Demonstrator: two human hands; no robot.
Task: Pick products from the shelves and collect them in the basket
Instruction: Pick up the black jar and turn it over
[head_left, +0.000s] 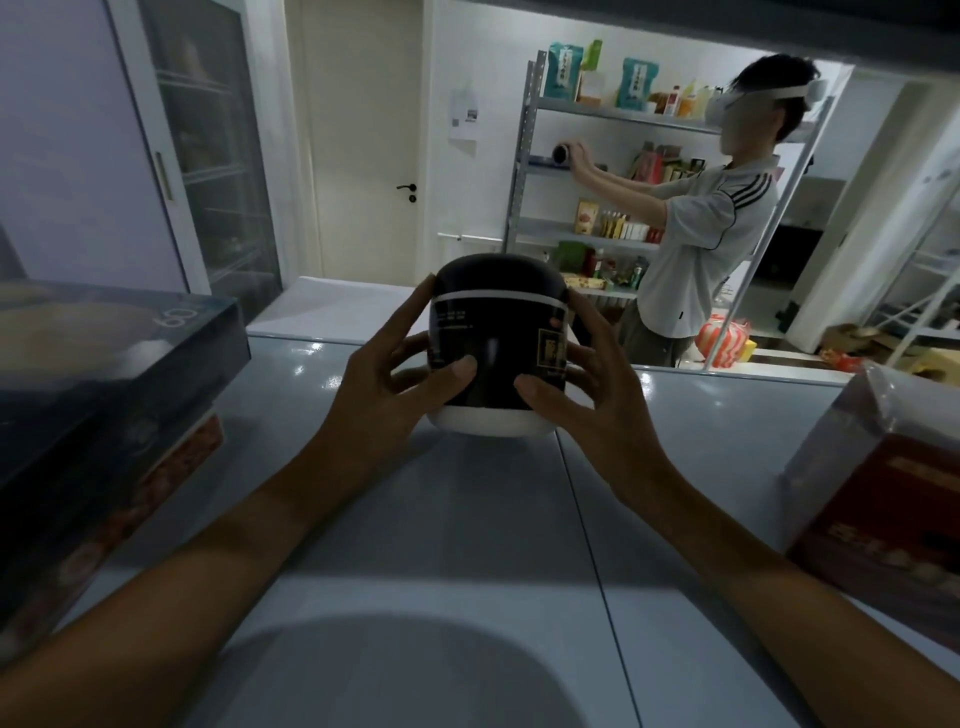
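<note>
Now gripping black tub (498, 343) with left hand (395, 384) and right hand (576, 384) over counter (467, 519); could slip from fingertip-only hold.

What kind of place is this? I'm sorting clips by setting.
Probably a mock shop set up in a room: a metal rack stocked with packaged goods, boxed products on the grey shelf, and a second person picking from the rack.

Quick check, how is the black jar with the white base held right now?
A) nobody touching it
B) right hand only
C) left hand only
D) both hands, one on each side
D: the left hand and the right hand each curl fingers round opposite sides of the black jar above the grey shelf surface.
</note>
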